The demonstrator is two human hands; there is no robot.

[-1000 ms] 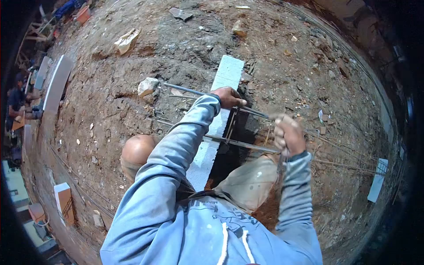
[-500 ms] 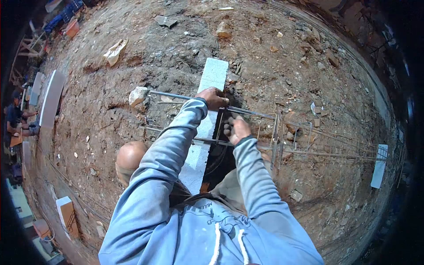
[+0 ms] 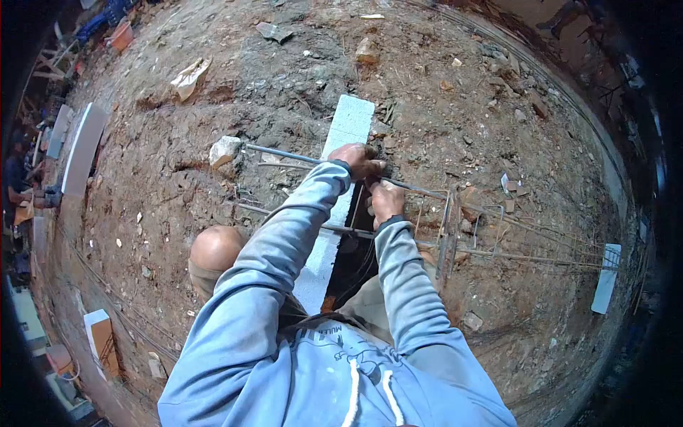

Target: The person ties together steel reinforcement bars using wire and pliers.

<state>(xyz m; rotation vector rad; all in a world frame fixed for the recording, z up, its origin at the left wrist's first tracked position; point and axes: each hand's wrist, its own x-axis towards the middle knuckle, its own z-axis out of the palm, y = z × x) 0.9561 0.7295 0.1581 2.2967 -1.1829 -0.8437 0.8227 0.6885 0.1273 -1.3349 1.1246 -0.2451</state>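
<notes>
A steel rebar cage [image 3: 416, 189] lies across a long white block [image 3: 351, 117] and a dark trench below me. Its upper bar passes under my left hand [image 3: 358, 160], whose fingers are curled down around it just right of the block. Close below, my right hand [image 3: 386, 201] is closed against the same bar, nearly touching the left. Whatever its fingers pinch is hidden. The lower bar [image 3: 345, 230] runs beneath my forearms. To the right, several thin stirrups [image 3: 447, 231] stand bunched around the bars.
Another white block [image 3: 606, 279] supports the cage's far right end. A pale rock [image 3: 225, 151] lies near the left bar ends. Other blocks [image 3: 84, 151] stand at the left, beside a seated person [image 3: 18, 185]. Rough soil with stones surrounds the trench.
My right hand has risen to the upper bar, beside my left hand, and its fingers have closed in. My left hand has shifted slightly right. The view has tilted a little.
</notes>
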